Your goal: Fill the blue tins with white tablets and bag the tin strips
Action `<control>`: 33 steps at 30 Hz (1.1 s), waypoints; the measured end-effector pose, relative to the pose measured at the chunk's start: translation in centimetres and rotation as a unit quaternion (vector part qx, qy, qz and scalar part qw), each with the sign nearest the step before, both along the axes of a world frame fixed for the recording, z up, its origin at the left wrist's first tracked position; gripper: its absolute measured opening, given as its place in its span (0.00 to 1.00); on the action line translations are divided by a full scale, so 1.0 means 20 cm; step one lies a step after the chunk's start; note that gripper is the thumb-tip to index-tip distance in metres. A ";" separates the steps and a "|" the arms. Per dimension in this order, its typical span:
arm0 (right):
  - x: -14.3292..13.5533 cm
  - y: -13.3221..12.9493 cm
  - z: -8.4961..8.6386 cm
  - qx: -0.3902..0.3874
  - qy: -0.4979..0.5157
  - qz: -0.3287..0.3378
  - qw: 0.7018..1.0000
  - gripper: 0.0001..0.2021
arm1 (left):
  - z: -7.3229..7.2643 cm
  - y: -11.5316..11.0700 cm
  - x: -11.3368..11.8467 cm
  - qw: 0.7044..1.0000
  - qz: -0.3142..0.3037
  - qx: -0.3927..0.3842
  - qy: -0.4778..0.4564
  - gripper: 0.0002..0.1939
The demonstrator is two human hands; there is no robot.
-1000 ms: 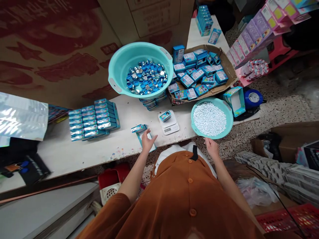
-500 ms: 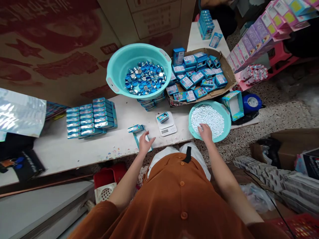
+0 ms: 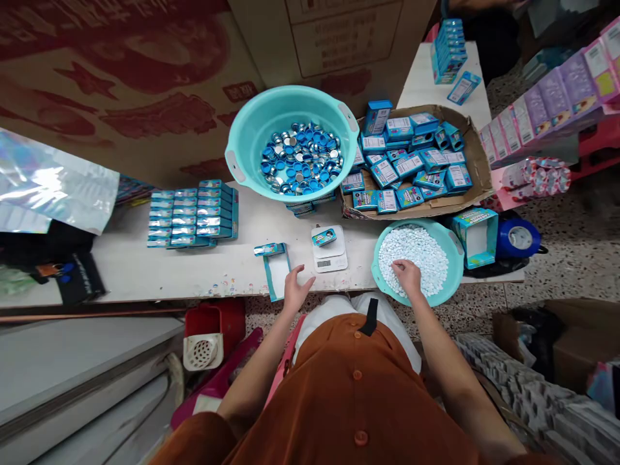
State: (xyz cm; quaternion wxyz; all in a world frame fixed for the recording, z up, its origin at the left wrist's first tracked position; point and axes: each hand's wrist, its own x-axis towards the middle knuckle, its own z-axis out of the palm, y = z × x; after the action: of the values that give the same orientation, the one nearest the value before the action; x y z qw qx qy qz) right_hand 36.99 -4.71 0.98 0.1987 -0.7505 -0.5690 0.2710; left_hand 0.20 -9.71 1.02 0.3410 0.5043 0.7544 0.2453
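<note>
My right hand [image 3: 407, 278] reaches into a turquoise basin [image 3: 458, 274] of small white pellets [image 3: 426, 255], with thumb and fingers pinched together among them. My left hand [image 3: 296, 290] hovers at the table's front edge, empty, thumb and fingers apart. Just left of it lies an open blue carton [image 3: 278, 274] with a white inside, and one small blue box [image 3: 270, 249] stands at its far end. Between my hands, a small blue box [image 3: 324, 237] rests on a white digital scale [image 3: 331, 263].
A larger turquoise basin [image 3: 237, 132] holds blue-and-silver caps [image 3: 303, 158]. Beside it, a cardboard tray [image 3: 479, 174] carries many blue boxes. Stacked blue boxes [image 3: 191, 216] stand on the left of the table. An open blue box [image 3: 477, 236] and a tape roll [image 3: 518, 237] sit at the right.
The view has shifted, so the table's things appear farther right. My left hand has drawn off the open carton to its right. My right hand stays in the pellets, fingers now closer together.
</note>
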 end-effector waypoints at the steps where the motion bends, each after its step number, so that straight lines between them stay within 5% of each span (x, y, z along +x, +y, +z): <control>1: -0.03 0.01 0.03 0.026 -0.004 -0.014 1.000 0.09 | 0.00 0.01 0.02 1.000 0.004 -0.001 -0.006 0.23; 3: -0.13 0.05 0.11 0.086 0.009 -0.014 0.996 0.10 | 0.00 0.02 0.04 1.000 0.014 0.002 -0.017 0.23; 9: -0.63 0.34 0.27 0.208 0.121 0.141 0.960 0.08 | 0.05 0.07 0.07 0.998 0.045 0.019 -0.042 0.22; 15: -0.88 0.52 0.16 0.213 0.114 0.221 0.945 0.09 | 0.05 0.07 0.05 0.996 0.065 0.042 -0.043 0.21; 20: -0.85 0.48 0.08 0.172 0.038 0.274 0.945 0.13 | 0.05 0.11 0.05 0.997 0.047 0.052 -0.024 0.22; 27: -0.59 0.28 0.17 0.158 0.016 0.189 0.969 0.15 | 0.09 0.40 0.10 0.990 -0.073 0.106 0.062 0.30; 33: -0.31 0.01 0.15 0.127 -0.018 0.112 0.985 0.16 | 0.13 0.60 0.14 0.980 -0.135 0.125 0.078 0.34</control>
State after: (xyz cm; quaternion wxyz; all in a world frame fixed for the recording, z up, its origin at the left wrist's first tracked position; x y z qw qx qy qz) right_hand 30.84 -4.54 4.04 0.2504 -0.6554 -0.6830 0.2034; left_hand 3.09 2.25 3.66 0.2455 0.6579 0.6667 0.2496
